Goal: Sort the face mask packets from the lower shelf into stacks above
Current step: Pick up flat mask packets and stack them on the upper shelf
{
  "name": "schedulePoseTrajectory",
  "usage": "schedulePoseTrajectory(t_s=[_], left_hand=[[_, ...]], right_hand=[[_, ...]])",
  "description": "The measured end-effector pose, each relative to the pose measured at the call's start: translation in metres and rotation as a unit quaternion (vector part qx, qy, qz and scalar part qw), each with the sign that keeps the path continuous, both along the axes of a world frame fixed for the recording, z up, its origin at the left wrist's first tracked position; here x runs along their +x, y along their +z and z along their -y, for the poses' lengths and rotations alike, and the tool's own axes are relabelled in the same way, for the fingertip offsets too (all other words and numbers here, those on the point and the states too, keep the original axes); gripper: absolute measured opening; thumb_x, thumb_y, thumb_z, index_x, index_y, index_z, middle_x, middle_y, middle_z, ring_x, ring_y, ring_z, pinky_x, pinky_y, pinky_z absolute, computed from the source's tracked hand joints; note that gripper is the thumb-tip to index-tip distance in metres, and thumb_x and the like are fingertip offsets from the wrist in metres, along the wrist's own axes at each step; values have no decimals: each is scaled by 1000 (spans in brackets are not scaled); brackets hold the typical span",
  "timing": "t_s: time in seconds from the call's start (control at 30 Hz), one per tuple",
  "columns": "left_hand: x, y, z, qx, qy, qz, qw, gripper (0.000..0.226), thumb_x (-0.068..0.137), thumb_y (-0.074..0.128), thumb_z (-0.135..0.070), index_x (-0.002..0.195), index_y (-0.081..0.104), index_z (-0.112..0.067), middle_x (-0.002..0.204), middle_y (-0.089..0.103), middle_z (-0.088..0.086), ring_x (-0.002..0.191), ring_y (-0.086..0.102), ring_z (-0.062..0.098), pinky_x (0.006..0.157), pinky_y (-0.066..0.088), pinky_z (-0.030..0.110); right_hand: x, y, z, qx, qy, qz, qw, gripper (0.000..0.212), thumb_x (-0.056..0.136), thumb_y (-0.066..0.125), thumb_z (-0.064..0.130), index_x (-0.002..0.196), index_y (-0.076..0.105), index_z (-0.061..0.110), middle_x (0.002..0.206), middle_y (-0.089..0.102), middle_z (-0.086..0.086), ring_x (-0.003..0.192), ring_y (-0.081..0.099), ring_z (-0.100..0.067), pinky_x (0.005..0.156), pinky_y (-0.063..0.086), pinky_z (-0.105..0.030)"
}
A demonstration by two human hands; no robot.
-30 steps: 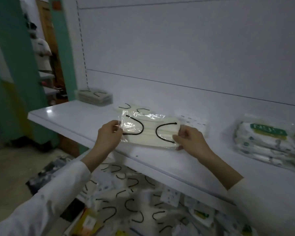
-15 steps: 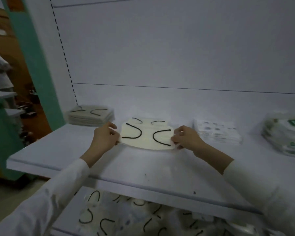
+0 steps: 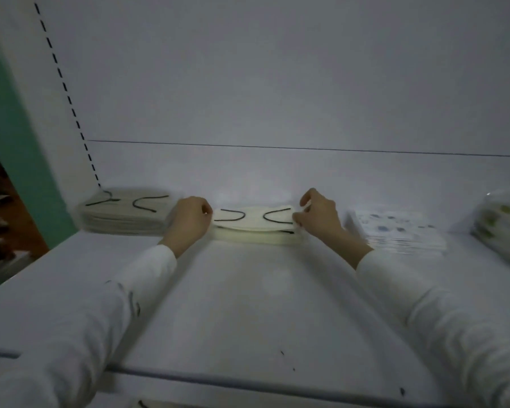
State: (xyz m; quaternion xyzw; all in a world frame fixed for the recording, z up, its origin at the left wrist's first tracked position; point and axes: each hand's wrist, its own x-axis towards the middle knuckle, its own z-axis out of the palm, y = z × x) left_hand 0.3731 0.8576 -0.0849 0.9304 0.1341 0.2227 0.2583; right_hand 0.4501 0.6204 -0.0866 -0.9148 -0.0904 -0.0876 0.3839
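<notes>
The cream face mask packet [image 3: 252,220], flat with two black ear loops showing, lies on top of the cream stack [image 3: 256,238] at the back of the upper shelf [image 3: 248,304]. The left hand [image 3: 189,219] grips its left end with curled fingers, and the right hand [image 3: 318,214] pinches its right end. This packet looks all but placed, with only the release left. Left of the cream stack sits a grey stack [image 3: 124,216], and right of it a white printed stack [image 3: 401,234]. The lower shelf is almost out of view, so I cannot tell how many packets remain.
</notes>
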Motion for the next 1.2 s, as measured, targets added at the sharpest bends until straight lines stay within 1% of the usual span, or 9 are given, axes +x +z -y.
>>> schedulePoseTrajectory(t_s=[0.07,0.13,0.27,0.33,0.47,0.63,0.77,0.93,1.2], left_hand=[[2,-3,-2,13,-17,-8,1000,20,89,53,-5,95,71,2,99,70,17,92,63,31,77,44,29],[3,-3,-4,29,-25,-21,999,23,90,51,-6,92,71,4,94,70,18,88,63,31,70,39,27],[5,-6,-9,54,-47,-45,996,33,94,46,-13,73,63,7,72,58,19,71,53,31,62,29,29],[7,-8,-11,49,-72,-65,994,35,94,48,-17,70,61,4,69,54,18,74,55,34,63,30,28],[11,-6,-13,64,-93,-79,990,30,94,49,-19,93,70,2,89,66,19,90,60,34,73,37,29],[9,4,-16,110,-89,-16,990,25,90,53,-18,106,67,-4,106,64,20,103,52,38,93,37,38],[-14,14,-5,74,-121,25,990,20,89,56,-14,102,67,-4,102,64,17,103,54,35,86,40,35],[-63,11,21,6,-179,72,981,15,87,58,-8,92,72,-6,96,71,7,88,62,18,71,33,14],[-137,-3,55,-3,-246,73,967,17,86,57,-9,95,72,-8,97,70,6,85,59,12,79,40,14]], right_hand=[[-1,-3,-6,-26,-9,3,1000,13,79,58,11,87,59,22,97,64,-11,89,61,-29,71,47,-29],[-1,-7,-11,-45,-18,-5,999,17,79,53,11,84,66,22,98,67,-9,92,61,-28,74,47,-27],[-3,-11,-16,-86,-27,-1,996,22,83,52,15,94,70,18,103,67,-8,97,60,-28,78,47,-28],[-4,-11,-16,-111,-25,-2,993,23,84,51,15,97,70,17,105,64,-7,100,58,-28,77,45,-29],[-6,-10,-12,-161,-3,7,987,22,85,52,19,99,69,17,108,59,-14,104,55,-33,84,47,-33],[-22,4,-9,-196,21,91,976,24,88,52,17,105,67,12,118,60,-10,108,51,-32,91,41,-36],[-50,14,-9,-179,54,126,974,22,88,53,15,106,65,12,122,61,-4,112,50,-28,93,40,-35],[-108,16,-11,-140,67,183,971,20,87,55,18,101,68,12,115,65,-5,108,53,-26,88,38,-31],[-187,6,-9,-128,103,220,962,21,86,56,22,103,66,15,119,63,-2,111,51,-22,88,38,-29]])
